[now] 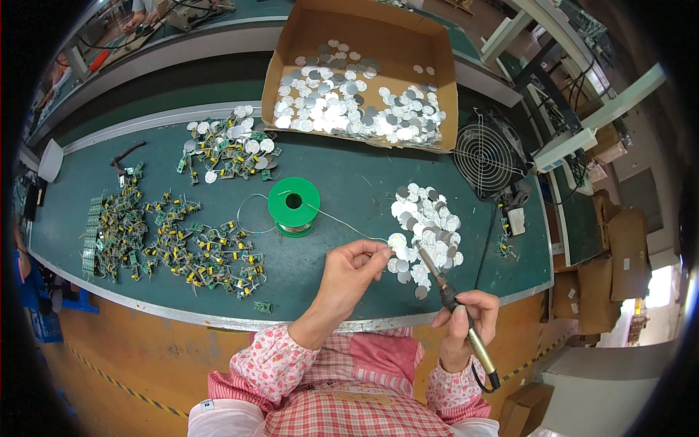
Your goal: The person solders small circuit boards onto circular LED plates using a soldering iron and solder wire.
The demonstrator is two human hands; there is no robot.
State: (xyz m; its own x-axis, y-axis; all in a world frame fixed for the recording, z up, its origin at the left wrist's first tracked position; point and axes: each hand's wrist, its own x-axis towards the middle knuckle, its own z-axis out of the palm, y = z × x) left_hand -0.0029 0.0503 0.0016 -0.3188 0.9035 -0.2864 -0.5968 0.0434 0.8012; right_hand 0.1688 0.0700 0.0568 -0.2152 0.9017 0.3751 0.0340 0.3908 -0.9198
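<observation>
- A green counter [349, 182] runs left to right, seen from above, with the person's forearms in floral sleeves coming in from the near edge.
- At the far left of the counter lies a spread of small green circuit boards [167, 244] with yellow parts.
- Farther back, a smaller heap of boards mixed with round silver discs [227, 149].
- At centre stands a green spool of solder wire [293, 206]; a thin strand of wire [342, 224] leads from it rightward to the left hand.
- At the far centre sits an open cardboard box [291, 44] filled with silver discs.
- The left hand [349, 271] hovers over the near edge of the counter, its grip narrow, thumb and fingers pinching the wire's end just beside the nearest disc.
- A loose pile of silver discs [426, 226] lies right of centre on the counter.
- The right hand [466, 320] is closed in a pen-style grip around a soldering iron [455, 306], whose tip points up-left and meets the near edge of the disc pile, close to the wire end.
- A small black fan [484, 156] sits at the far right of the counter.
</observation>
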